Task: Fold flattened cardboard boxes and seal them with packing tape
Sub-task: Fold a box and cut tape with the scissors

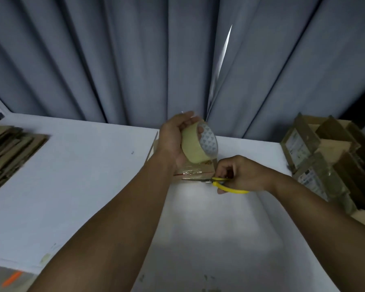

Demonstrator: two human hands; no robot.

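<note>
Grey curtains [114,60] back the white surface [82,175]; over the small box [198,168], the left hand [171,140] grips the tape roll [193,146] and the right hand [242,172] holds yellow scissors [217,182]. Cutting step, seemingly; next, smooth the cut end.

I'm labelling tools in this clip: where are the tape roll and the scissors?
tape roll [191,147], head view, on its outer yellowish band.
scissors [215,181], head view, on the yellow handle by the blades.
</note>
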